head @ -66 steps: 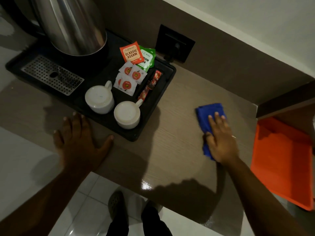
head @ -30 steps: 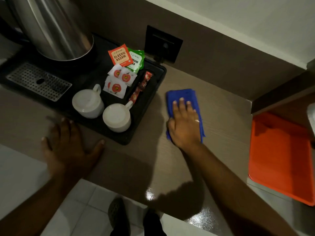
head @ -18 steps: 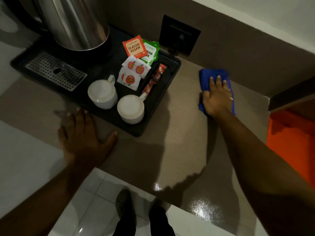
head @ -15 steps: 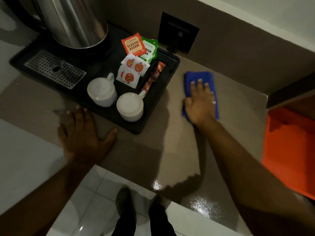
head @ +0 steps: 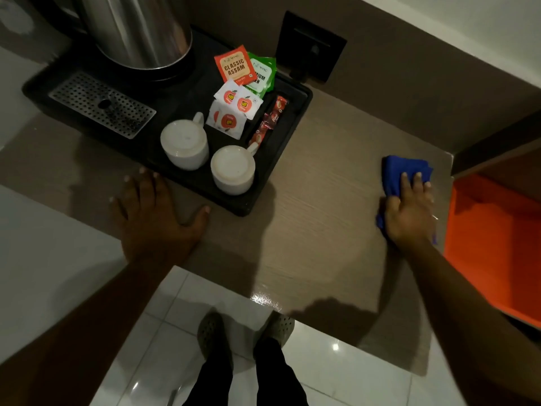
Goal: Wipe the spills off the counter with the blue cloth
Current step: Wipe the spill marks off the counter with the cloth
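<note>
One bunched blue cloth [head: 401,174] lies under the right hand [head: 409,213].

You have a single view, from the camera on your head, looking steeply down and forward over the counter [head: 316,218]. It sits close: both your forearms enter from the bottom edge, and your shoes show on the floor tiles below the counter's near edge. The wall rises just beyond the counter's far edge. The black tray [head: 295,118] sits on the counter's far left.
</note>
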The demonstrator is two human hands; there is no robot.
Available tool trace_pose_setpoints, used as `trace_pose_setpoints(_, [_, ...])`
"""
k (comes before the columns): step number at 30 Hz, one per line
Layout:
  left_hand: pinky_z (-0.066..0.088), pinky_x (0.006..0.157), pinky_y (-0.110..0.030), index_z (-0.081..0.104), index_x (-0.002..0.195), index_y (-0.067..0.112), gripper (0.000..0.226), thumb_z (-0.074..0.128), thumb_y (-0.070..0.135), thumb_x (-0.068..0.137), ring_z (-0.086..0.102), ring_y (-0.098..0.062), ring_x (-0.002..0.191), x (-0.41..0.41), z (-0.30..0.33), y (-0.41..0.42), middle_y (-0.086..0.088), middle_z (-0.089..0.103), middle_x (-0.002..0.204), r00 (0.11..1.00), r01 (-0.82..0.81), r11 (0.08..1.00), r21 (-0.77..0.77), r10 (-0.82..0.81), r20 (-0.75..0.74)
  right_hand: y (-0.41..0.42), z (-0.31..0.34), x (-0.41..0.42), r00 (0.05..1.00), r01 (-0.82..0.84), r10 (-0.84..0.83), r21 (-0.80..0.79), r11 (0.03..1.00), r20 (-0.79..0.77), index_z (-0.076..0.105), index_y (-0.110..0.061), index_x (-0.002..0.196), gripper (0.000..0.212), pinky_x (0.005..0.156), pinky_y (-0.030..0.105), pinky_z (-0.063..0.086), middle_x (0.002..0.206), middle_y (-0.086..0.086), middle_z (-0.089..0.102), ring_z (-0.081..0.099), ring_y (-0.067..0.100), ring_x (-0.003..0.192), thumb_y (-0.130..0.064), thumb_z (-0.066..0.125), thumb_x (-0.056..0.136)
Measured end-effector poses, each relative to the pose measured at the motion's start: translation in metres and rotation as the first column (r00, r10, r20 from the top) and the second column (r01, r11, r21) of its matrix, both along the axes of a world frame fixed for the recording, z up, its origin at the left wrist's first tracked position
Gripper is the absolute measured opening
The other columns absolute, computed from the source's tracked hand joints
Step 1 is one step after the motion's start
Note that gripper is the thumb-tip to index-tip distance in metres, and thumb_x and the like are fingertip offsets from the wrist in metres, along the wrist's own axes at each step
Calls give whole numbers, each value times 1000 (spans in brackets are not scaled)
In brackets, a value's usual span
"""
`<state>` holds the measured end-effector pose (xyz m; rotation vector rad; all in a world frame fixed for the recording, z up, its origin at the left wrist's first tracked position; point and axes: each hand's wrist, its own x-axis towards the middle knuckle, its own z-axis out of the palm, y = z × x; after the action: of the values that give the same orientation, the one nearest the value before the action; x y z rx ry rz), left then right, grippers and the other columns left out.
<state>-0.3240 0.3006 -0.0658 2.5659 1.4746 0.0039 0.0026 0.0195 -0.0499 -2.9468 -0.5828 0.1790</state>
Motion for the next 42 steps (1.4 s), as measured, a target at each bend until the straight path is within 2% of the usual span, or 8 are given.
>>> trace_pose_setpoints(4, [8, 117, -63, 18, 154, 2, 107, 35, 76, 79, 13, -43, 150, 1, 2, -3, -22, 17, 163, 1000, 20, 1000, 8, -21, 16, 97, 5, -56, 929, 366, -365, 2, 931, -62, 12, -10, 151, 66, 117, 52, 9, 160, 17, 7, 5, 37, 146, -38, 29, 94])
trace_pose_setpoints(7, [9, 116, -64, 20, 153, 0, 106, 35, 75, 79, 14, -44, 149, 1, 3, -5, -24, 20, 162, 999, 31, 999, 25, -31, 17, 135, -5, -138, 1000, 8, -6, 78, 997, -21, 12, -13, 151, 65, 118, 51, 5, 160, 13, 7, 3, 34, 147, -38, 31, 94])
trace_pose_setpoints(13, [12, 114, -69, 20, 152, -1, 108, 33, 78, 78, 15, -46, 148, -1, -1, -2, -27, 21, 160, 998, 39, 999, 19, -40, 39, 29, 1, -176, 835, -543, 546, 65, 837, -68, 30, -22, 148, 65, 118, 50, 14, 159, 6, 21, 11, 28, 147, -37, 43, 86])
trace_pose_setpoints(18, [12, 113, -70, 20, 151, -3, 108, 36, 76, 79, 16, -47, 147, -4, -1, -1, -28, 20, 160, 998, 44, 999, 16, -45, 42, -92, 5, -156, 994, -54, 58, 43, 998, -93, 24, -19, 149, 67, 119, 49, 13, 160, 6, 14, 5, 24, 148, -39, 35, 86])
trace_pose_setpoints(25, [7, 116, -68, 19, 152, -3, 108, 37, 75, 79, 11, -45, 149, -2, 1, -2, -26, 17, 162, 998, 43, 999, 2, -43, 39, -36, 0, -204, 897, 441, -441, -10, 898, -42, 17, -8, 150, 65, 116, 52, 14, 158, 20, 15, 11, 39, 145, -29, 34, 91])
trace_pose_setpoints(30, [4, 116, -67, 16, 153, -1, 109, 35, 76, 79, 7, -44, 150, -4, -2, -2, -24, 13, 164, 997, 51, 999, -14, -50, 61, 78, -2, -266, 995, -48, 54, 66, 997, -89, 10, -15, 151, 68, 118, 50, -3, 161, 11, 1, -6, 32, 147, -37, 25, 88])
trace_pose_setpoints(35, [7, 115, -70, 18, 152, -3, 110, 35, 76, 78, 11, -49, 148, -4, -3, 0, -28, 16, 161, 996, 70, 998, -6, -70, 56, 59, 0, -265, 882, -462, 468, 88, 882, -62, 29, -21, 148, 68, 117, 53, 12, 158, 7, 23, 9, 30, 147, -41, 41, 84])
trace_pose_setpoints(42, [6, 116, -69, 19, 151, -4, 109, 37, 75, 78, 11, -49, 148, -5, 1, 0, -29, 18, 160, 995, 86, 996, -22, -85, 54, -104, 4, -203, 985, -146, 153, 87, 986, -85, 14, -28, 149, 74, 117, 42, 4, 158, -3, 7, 2, 22, 147, -37, 44, 81])
